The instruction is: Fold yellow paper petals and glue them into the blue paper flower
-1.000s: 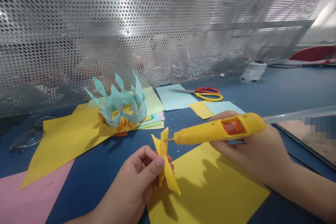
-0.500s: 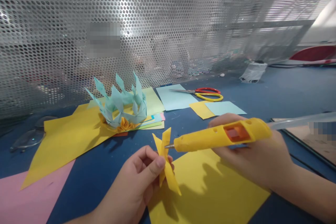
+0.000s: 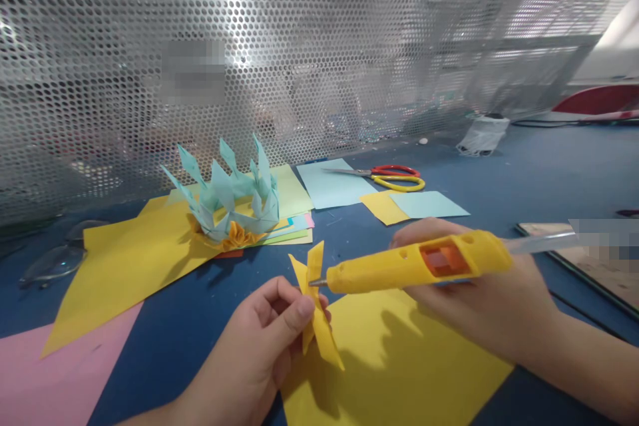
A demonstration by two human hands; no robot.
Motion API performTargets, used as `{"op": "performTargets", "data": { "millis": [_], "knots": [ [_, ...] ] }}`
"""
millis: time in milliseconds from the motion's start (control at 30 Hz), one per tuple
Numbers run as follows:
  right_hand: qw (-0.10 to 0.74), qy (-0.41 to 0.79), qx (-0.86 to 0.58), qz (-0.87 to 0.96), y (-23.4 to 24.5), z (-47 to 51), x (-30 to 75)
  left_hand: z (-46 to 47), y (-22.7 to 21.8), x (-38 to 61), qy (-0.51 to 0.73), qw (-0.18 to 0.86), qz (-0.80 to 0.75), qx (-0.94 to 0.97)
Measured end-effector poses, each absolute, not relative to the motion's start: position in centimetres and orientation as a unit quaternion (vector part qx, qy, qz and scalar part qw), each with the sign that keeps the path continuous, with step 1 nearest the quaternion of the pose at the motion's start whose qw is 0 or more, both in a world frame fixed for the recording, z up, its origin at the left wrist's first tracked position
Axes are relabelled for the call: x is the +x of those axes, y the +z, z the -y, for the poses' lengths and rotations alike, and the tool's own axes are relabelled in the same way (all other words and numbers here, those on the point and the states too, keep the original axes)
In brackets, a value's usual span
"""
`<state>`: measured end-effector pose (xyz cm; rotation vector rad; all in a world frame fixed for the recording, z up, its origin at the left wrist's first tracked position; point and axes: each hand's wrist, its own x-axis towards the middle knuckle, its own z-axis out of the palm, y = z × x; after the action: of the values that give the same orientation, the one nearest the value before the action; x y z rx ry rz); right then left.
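Observation:
Between the thumb and fingers of my left hand (image 3: pixel 272 329) is a folded yellow paper piece (image 3: pixel 324 339) with several pointed arms. My right hand (image 3: pixel 492 309) is wrapped round a yellow hot glue gun (image 3: pixel 399 269), with a clear glue stick (image 3: pixel 542 241) poking out of its back end. The gun's metal nozzle meets the upper part of the folded piece, just above my left thumb. Below both hands lies a yellow paper sheet (image 3: pixel 414 359), with their shadows on it.
A light-blue folded paper crown (image 3: pixel 232 196) with an orange paper flower stands on yellow paper (image 3: pixel 124 259) at the left. Scissors (image 3: pixel 394 176) rest by light-blue sheets. Glasses (image 3: pixel 54 263), pink paper (image 3: pixel 64 366) and a board (image 3: pixel 594 266) lie around. A perforated metal screen (image 3: pixel 299 46) rises behind.
The glue gun has shifted slightly left and down, its nozzle tip now further across the folded piece. My left hand keeps its hold, almost unmoved.

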<state>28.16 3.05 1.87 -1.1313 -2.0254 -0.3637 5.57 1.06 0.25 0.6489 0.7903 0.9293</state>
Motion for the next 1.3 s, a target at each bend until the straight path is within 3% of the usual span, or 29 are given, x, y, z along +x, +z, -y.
{"op": "performTargets", "data": {
  "millis": [633, 967, 1300],
  "knots": [
    [0.378, -0.173, -0.483, 0.771, 1.8, -3.4, 28.3, -1.1, -0.2, 5.4, 0.437, 0.788, -0.336, 0.273],
    [0.386, -0.115, -0.451, 0.797, 2.0, -3.0, 28.2, -1.1, -0.1, 5.5, 0.433, 0.789, -0.335, 0.279],
    [0.376, -0.155, -0.479, 0.778, 2.0, -3.2, 28.3, -1.3, 0.9, 5.7, 0.416, 0.752, -0.404, 0.314]
  ]
}}
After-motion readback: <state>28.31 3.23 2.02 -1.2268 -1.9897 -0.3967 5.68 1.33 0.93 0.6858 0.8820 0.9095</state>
